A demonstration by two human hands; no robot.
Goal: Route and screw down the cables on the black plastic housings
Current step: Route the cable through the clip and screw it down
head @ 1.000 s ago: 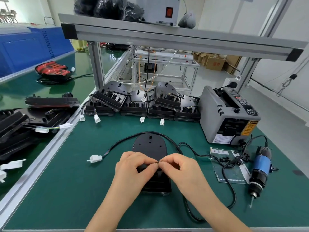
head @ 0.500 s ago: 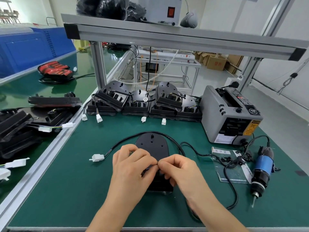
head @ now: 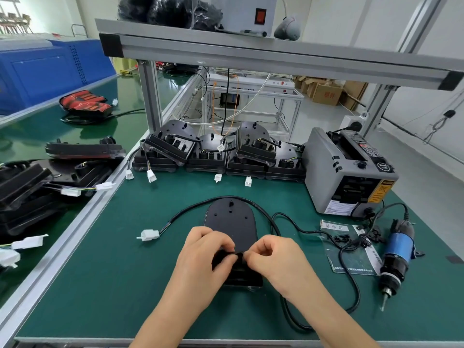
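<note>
A black plastic housing (head: 231, 222) lies flat on the green mat in front of me. Its black cable (head: 190, 209) loops round the far end and stops at a white connector (head: 150, 234) on the left. My left hand (head: 203, 257) and my right hand (head: 273, 257) meet over the housing's near half. Both pinch a short stretch of the thin black cable between thumb and fingertips. The spot under my fingers is hidden.
A blue electric screwdriver (head: 398, 252) lies at the right, its cord looping over a plastic sheet with small black parts (head: 351, 249). A grey tape dispenser (head: 349, 172) stands behind it. Several wired housings (head: 213, 151) line the back; more (head: 37, 182) lie on the left bench.
Both hands stay pinched on the cable over the housing. My fingertips have closed in a little tighter; the housing and connector have not visibly moved.
</note>
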